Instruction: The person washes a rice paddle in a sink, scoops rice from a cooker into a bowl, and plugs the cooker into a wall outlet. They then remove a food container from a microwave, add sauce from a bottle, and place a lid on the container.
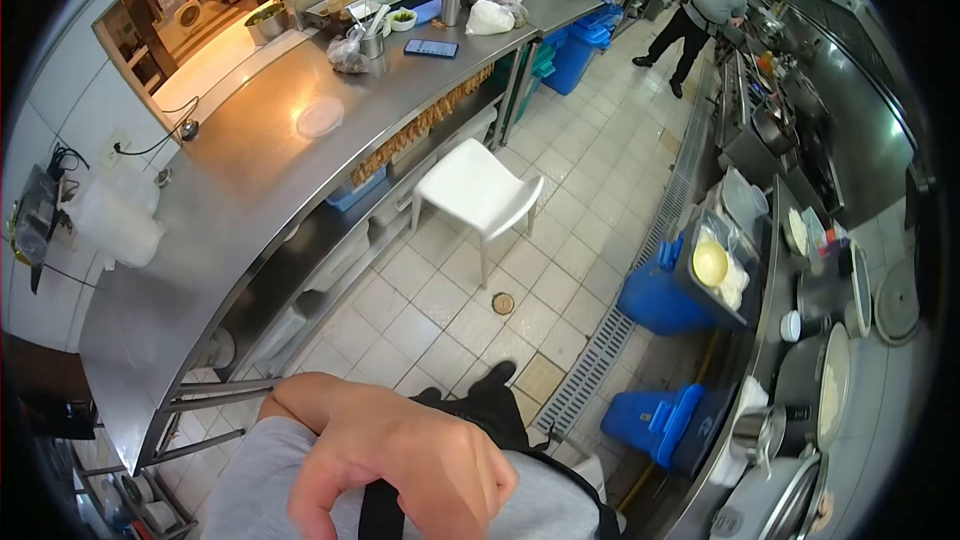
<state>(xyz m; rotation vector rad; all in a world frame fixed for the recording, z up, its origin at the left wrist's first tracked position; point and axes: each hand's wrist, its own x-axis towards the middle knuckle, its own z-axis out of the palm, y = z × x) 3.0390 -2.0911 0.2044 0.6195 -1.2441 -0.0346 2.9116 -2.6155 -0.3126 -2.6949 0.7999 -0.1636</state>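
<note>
My left hand (pixel 430 460) is raised close to the camera at the bottom, reaching across my grey shirt (pixel 265 465) from the left. Its fingers curl downward and the thumb hangs apart on the left; the fingertips are hidden, so I cannot see whether they hold anything. Behind the hand runs a black strap (pixel 382 512) over the shirt. My right hand is out of view. Nearest to the left forearm is the steel counter (pixel 235 205), on which lies a round translucent lid (pixel 320 117).
A white chair (pixel 470 185) stands on the tiled floor ahead. Blue bins (pixel 650 420) and a floor drain (pixel 590 375) are on the right, beside a counter with a large pot (pixel 815 390). Farther back stands another person (pixel 705 15). A phone (pixel 431 48) lies on the left counter.
</note>
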